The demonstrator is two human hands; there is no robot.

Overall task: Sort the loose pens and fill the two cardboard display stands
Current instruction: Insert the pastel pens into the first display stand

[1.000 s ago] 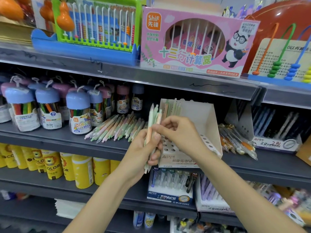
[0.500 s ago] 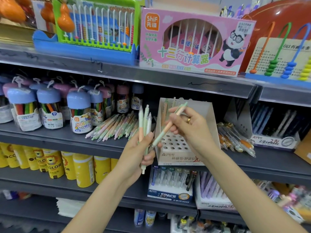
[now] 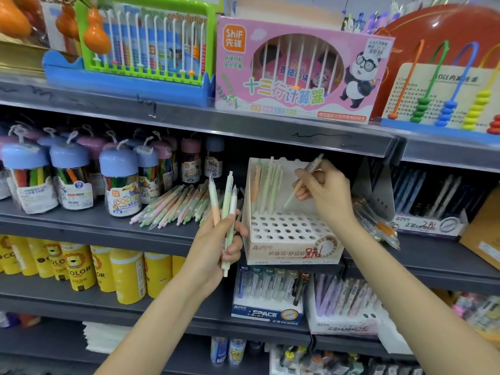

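Observation:
A white cardboard display stand [image 3: 290,250] with a grid of round holes sits on the middle shelf; several pastel pens [image 3: 266,185] stand in its back row. My right hand [image 3: 323,193] pinches one pastel pen [image 3: 303,182], tilted tip-down over the stand's holes. To the left of the stand, my left hand [image 3: 216,244] grips a small bundle of pens [image 3: 226,209], held upright. More loose pastel pens [image 3: 173,207] lie in a pile on the shelf left of the stand. A second stand [image 3: 430,223] holding dark pens sits to the right.
Crayon jars with blue and pink lids [image 3: 119,182] line the shelf at left. Bagged pens [image 3: 378,228] lie between the two stands. The shelf overhead [image 3: 243,125] carries abacus boxes. Below are yellow tubes [image 3: 81,266] and more pen boxes [image 3: 267,296].
My right hand has carried one pen away from the left hand's bundle, up and right over the stand, tilting its tip toward the holes. The left hand has stayed about where it was.

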